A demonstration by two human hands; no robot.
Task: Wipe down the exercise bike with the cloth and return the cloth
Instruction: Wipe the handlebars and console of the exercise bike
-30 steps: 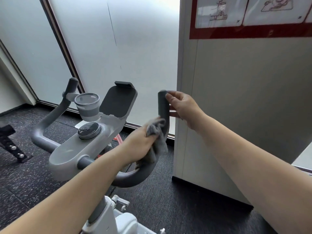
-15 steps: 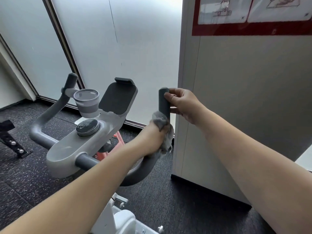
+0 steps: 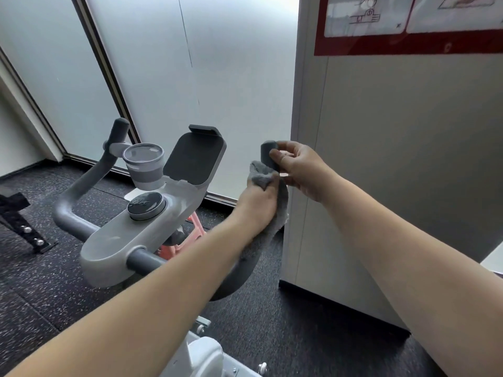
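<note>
The exercise bike's grey console [image 3: 117,240] sits centre-left, with a dark tablet holder [image 3: 194,156], a round knob [image 3: 146,204] and a cup holder [image 3: 143,165]. Its right handlebar [image 3: 268,155] rises upright by the white wall panel. My left hand [image 3: 258,206] is wrapped around that bar with the grey cloth [image 3: 275,213] pressed against it, just below the bar's tip. My right hand [image 3: 298,165] pinches the top end of the same bar. The cloth's loose end hangs down behind my left wrist. The left handlebar [image 3: 109,153] stands free.
A white wall panel [image 3: 394,172] with a red-framed poster [image 3: 408,25] stands close on the right of the bar. Frosted glass [image 3: 204,77] fills the back. Dark speckled flooring [image 3: 40,281] lies below, with a black metal piece [image 3: 19,221] at far left.
My left hand has slid the cloth up the right handlebar, from its lower bend to just under the tip. My right hand has stayed on the bar's top end.
</note>
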